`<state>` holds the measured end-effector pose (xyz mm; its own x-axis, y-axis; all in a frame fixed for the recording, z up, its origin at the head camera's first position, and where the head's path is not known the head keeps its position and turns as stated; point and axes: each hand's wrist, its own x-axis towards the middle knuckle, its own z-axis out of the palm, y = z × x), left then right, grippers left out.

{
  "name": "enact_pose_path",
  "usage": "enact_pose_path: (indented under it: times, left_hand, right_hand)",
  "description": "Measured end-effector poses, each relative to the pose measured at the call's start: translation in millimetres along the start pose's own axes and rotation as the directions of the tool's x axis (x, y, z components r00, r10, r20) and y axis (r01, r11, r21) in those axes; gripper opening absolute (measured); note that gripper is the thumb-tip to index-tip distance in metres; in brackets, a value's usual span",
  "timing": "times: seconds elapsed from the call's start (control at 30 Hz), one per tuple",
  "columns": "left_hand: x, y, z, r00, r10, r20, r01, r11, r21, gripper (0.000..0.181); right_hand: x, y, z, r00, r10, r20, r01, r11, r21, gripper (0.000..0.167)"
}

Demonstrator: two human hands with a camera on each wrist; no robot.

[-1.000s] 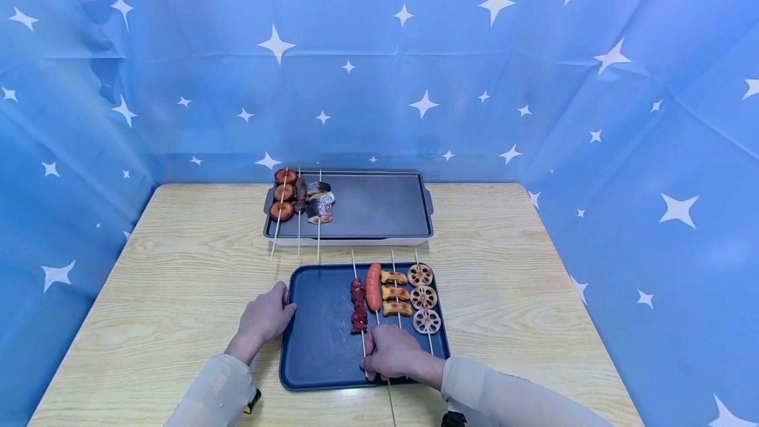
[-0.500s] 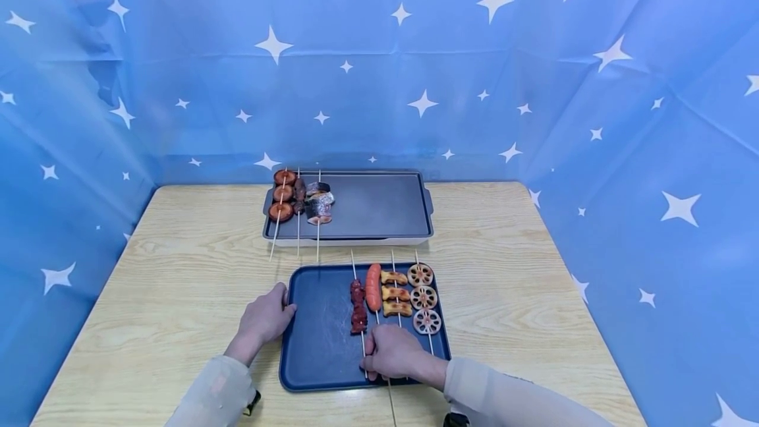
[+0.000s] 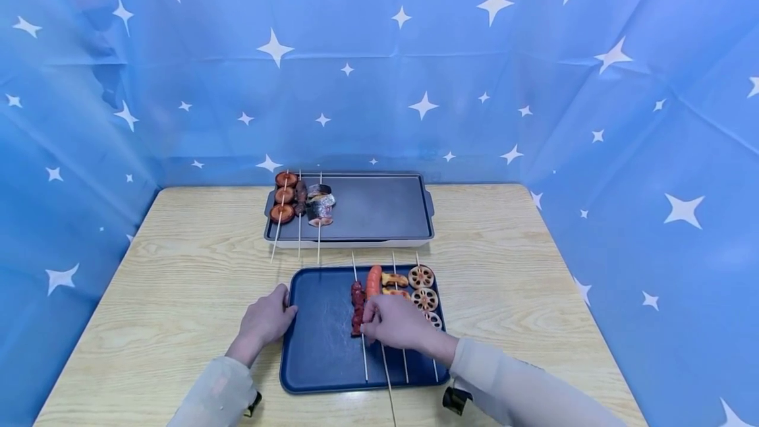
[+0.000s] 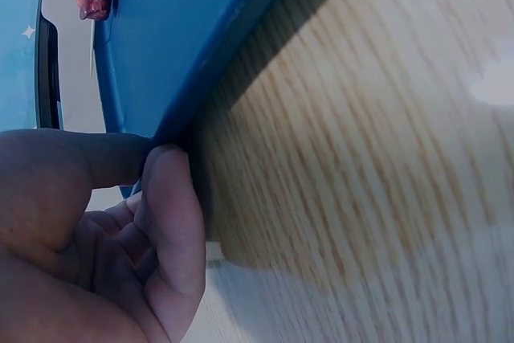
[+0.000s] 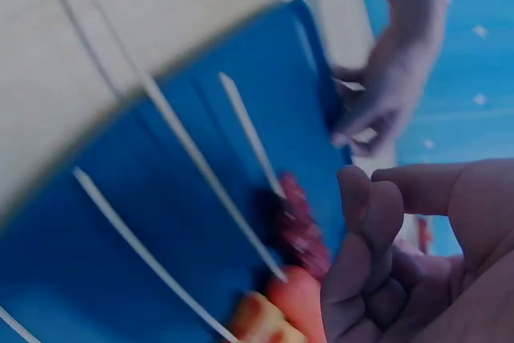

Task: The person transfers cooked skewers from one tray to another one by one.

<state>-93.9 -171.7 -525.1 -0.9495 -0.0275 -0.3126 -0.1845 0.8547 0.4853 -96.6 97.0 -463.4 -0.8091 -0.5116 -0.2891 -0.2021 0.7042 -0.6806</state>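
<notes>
Moved the right hand (image 3: pixel 398 325) forward over the blue tray (image 3: pixel 320 338) since half a second ago, from the sticks by the near rim up to the lower end of the sausage (image 3: pixel 374 277). Now covering with it the lowest piece on the yellow skewer (image 3: pixel 394 279) and part of the lowest slice on the lotus-root skewer (image 3: pixel 421 277). Holding those fingers curled and narrow, thumb tip close to forefinger tip; cannot tell whether touching or gripping anything. Keeping the left hand (image 3: pixel 267 316) in the same place, pinching the tray's left rim between thumb and fingers.

Can see the sausage lying on the tray between the dark red meat skewer (image 3: pixel 358 295) to its left and the yellow skewer to its right, with its stick running out past the near rim over the worktop (image 3: pixel 201 275). Beyond the far rim, apart from the tray, see a dark griddle (image 3: pixel 379 206) bearing three skewers at its left end: orange-brown rounds (image 3: pixel 284 195), dark brown pieces (image 3: pixel 300 198) and silvery-black pieces (image 3: pixel 321 208).
</notes>
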Motion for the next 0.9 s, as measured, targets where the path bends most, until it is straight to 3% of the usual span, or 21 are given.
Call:
enact_pose_path:
  times: [0.2,0.47,0.9]
  left_hand:
    - [-0.2,-1.1,1.0,1.0,-0.011,0.006,0.011,1.0,0.001,0.022]
    - [0.3,-1.6,2.6,1.0,-0.008,0.0,0.008,1.0,-0.004,0.022]
    - [2.3,-1.9,0.2,1.0,0.003,-0.002,-0.003,1.0,-0.015,0.022]
  right_hand:
    - [13.7,-7,-24,0.999,0.011,-0.046,-0.011,1.0,0.007,0.01]
    - [30.7,-19,-51,0.995,0.086,-0.052,-0.079,0.99,0.12,0.012]
    - [53.2,-20,-53,0.988,0.143,-0.054,-0.137,0.986,0.099,0.016]
